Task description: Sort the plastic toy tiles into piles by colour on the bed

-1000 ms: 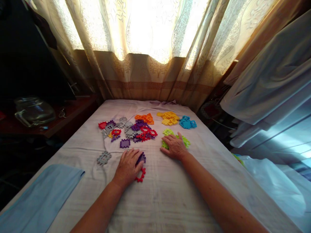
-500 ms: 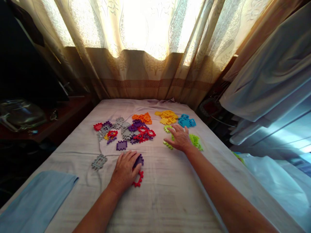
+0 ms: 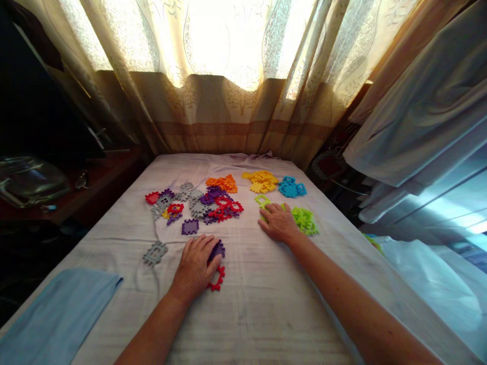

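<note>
My left hand point(image 3: 196, 265) lies palm down near the middle of the bed, fingers stretched out. Its fingertips partly cover a purple toothed plastic tile point(image 3: 217, 250), and beside the thumb shows a red toothed frame piece point(image 3: 217, 278). Over on the right, my right hand point(image 3: 279, 223) rests flat with fingers apart, covering part of the light green pieces. A green ring-shaped piece point(image 3: 262, 200) pokes out beyond its fingertips, while a heap of green pieces point(image 3: 305, 221) sits by its wrist side. What lies under the palm is hidden.
Farther back are orange pieces point(image 3: 222, 183), yellow pieces point(image 3: 261, 181) and blue pieces point(image 3: 292, 187). A mixed group holds red pieces point(image 3: 228, 207) among purple and grey ones. Apart lie a purple square tile point(image 3: 190, 226), a grey window piece point(image 3: 155, 253) and a blue cloth point(image 3: 57, 314).
My right hand has come down and slightly toward me, now lying over a green piece that showed below its fingers before. My left hand stays in place.
</note>
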Available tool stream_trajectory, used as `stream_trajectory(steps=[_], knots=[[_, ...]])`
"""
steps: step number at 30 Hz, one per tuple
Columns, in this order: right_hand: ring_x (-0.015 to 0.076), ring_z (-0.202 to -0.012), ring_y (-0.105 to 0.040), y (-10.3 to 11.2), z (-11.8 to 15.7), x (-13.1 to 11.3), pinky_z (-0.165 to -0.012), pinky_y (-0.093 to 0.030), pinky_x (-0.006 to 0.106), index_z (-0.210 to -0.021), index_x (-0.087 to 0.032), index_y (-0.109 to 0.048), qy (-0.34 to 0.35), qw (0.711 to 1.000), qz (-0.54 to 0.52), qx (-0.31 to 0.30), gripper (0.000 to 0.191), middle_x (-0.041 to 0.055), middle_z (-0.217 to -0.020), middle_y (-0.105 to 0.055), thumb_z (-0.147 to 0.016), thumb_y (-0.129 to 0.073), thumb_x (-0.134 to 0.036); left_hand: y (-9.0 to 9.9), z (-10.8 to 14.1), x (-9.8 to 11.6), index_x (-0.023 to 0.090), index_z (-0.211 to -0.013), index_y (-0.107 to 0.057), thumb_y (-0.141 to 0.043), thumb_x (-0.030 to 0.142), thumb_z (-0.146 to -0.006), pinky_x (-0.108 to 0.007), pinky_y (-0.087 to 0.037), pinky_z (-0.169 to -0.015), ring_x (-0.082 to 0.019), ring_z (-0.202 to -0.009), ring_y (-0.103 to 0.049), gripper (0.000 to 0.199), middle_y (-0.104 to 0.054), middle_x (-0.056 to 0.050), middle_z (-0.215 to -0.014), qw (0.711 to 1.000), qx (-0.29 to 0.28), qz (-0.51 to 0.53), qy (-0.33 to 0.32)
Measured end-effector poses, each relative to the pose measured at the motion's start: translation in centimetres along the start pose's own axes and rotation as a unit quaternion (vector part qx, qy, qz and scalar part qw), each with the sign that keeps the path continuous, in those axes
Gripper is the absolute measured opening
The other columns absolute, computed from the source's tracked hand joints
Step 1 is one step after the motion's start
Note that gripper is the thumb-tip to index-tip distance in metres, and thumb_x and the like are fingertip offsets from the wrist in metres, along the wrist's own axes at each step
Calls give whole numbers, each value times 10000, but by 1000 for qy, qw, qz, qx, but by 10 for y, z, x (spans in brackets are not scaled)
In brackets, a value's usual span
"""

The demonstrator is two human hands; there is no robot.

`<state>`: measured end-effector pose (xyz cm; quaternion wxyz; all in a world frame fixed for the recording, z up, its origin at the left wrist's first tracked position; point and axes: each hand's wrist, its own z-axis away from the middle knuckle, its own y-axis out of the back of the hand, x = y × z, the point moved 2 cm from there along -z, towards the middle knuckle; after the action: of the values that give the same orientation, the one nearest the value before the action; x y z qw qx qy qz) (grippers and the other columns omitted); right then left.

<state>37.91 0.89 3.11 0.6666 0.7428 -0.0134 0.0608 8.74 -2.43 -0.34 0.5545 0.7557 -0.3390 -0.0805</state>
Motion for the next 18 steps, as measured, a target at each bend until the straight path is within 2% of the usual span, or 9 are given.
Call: stream_trajectory(steps=[7,13,16,18], knots=[[252,-1166,-543,-11,7,46,-1040,-243,467,-1173,-230,-666,-28,998,-12,46,374,100,-1293,-634,-945,-422,-399,-1,0,-3,239,-1301,-577,-479,380,-924,-523,-332,-1132,-261,-1272,-525,414,-633,-85,-1312,1000,8,-1,-8],[259,-1112,-569,-19,4,79,-1061,-206,480,-1142,-206,-673,-7,998,2,70,358,112,-1193,-685,-917,-454,-379,-2,0,-4,243,-1297,-580,-480,394,-922,-528,-331,-1132,-266,-1270,-525,416,-635,-79,-1308,1000,7,0,-5],[282,-1121,-551,-19,-1,81,-1092,-153,514,-1176,-194,-656,-22,996,3,92,391,124,-1173,-682,-902,-466,-399,-1,-1,-3,240,-1291,-585,-474,401,-925,-522,-331,-1133,-265,-1264,-530,416,-638,-83,-1304,1000,4,-2,-4],[295,-1169,-518,-17,-8,72,-1103,-130,525,-1224,-198,-635,-23,995,-2,102,424,135,-1250,-641,-907,-455,-414,-1,-1,-3,238,-1286,-588,-471,399,-925,-521,-334,-1131,-266,-1264,-531,412,-635,-83,-1308,1000,0,-3,-3]])
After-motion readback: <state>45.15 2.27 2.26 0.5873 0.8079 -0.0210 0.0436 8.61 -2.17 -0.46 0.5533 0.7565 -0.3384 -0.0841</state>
